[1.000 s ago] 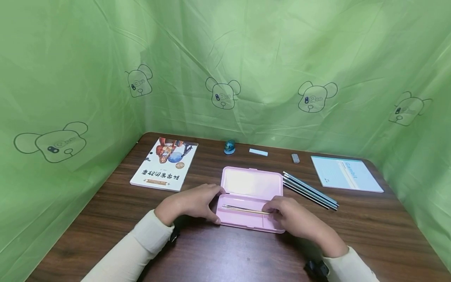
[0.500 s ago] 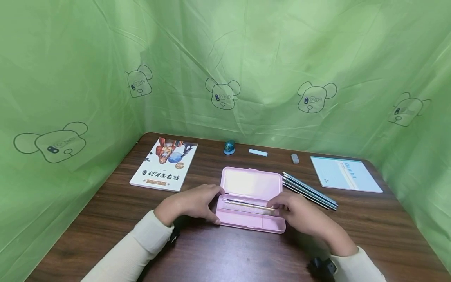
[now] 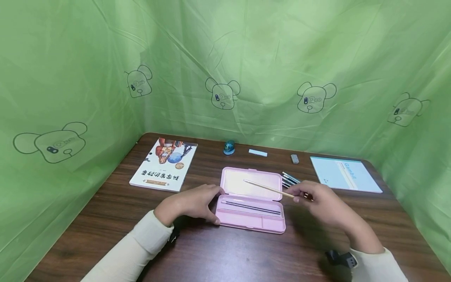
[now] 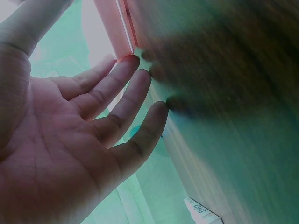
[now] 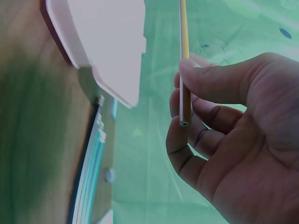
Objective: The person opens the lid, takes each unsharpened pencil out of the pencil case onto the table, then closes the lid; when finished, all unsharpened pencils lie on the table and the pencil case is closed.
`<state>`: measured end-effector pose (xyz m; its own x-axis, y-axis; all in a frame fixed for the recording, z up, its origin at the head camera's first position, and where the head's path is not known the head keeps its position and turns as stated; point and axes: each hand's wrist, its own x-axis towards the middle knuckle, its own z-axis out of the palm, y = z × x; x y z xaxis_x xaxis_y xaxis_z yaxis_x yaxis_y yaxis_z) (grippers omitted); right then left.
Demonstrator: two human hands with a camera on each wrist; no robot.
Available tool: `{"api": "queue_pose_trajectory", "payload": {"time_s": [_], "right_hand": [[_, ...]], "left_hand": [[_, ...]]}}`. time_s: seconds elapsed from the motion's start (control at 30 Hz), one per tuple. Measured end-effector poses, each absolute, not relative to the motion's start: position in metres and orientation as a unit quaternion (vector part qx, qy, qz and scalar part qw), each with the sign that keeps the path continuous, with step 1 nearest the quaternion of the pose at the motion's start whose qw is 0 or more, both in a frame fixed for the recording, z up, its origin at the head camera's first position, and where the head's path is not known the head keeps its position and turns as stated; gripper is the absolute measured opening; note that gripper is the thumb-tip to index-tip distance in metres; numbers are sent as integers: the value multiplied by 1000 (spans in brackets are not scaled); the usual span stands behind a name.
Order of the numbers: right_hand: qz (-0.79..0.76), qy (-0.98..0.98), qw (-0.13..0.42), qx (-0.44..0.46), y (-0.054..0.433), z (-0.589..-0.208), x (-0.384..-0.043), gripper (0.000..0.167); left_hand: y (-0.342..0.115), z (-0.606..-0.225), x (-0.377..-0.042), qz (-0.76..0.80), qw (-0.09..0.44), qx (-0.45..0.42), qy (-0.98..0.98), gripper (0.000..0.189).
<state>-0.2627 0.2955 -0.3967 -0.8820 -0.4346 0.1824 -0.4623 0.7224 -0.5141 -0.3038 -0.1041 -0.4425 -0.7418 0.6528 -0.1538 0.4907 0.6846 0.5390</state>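
A pink pencil case (image 3: 225, 221) lies on the table with its lid (image 3: 232, 182) raised. One dark striped pencil (image 3: 250, 207) is in its long rear compartment. At the case's left end rests my left hand (image 3: 197, 201), thumb by the front corner, fingers near the hinge; in the left wrist view its fingers are loosely bent, with fingertips at the pink edge. My right hand (image 3: 322, 203) pinches a gold pencil (image 3: 266, 188) between thumb and fingers, raised in front of the lid and pointing left. The pencil's lower end (image 5: 185, 112) shows below the thumb in the right wrist view.
Several pencils (image 3: 290, 179) lie right of the case, partly hidden by my right hand. Along the back stand a blue sharpener (image 3: 229, 147), a light blue strip (image 3: 258, 152) and a grey eraser (image 3: 294, 158). A book (image 3: 165, 164) lies left, a pale blue notebook (image 3: 347, 174) right.
My right hand has lifted the gold pencil out of the case and moved right and up with it. The dark pencil stays in the case. My left hand has not moved.
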Motion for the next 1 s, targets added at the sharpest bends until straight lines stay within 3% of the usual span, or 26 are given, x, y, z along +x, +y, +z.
{"api": "queue_pose_trajectory", "payload": {"time_s": [0.43,1.0], "right_hand": [[261,-946,38,190,331,-384,-266,25],[277,-950,-28,139,387,-403,-281,20]], "left_hand": [[-105,-443,-304,241,167,322,900,80],[-103,-444,-305,243,172,314,902,80]]}}
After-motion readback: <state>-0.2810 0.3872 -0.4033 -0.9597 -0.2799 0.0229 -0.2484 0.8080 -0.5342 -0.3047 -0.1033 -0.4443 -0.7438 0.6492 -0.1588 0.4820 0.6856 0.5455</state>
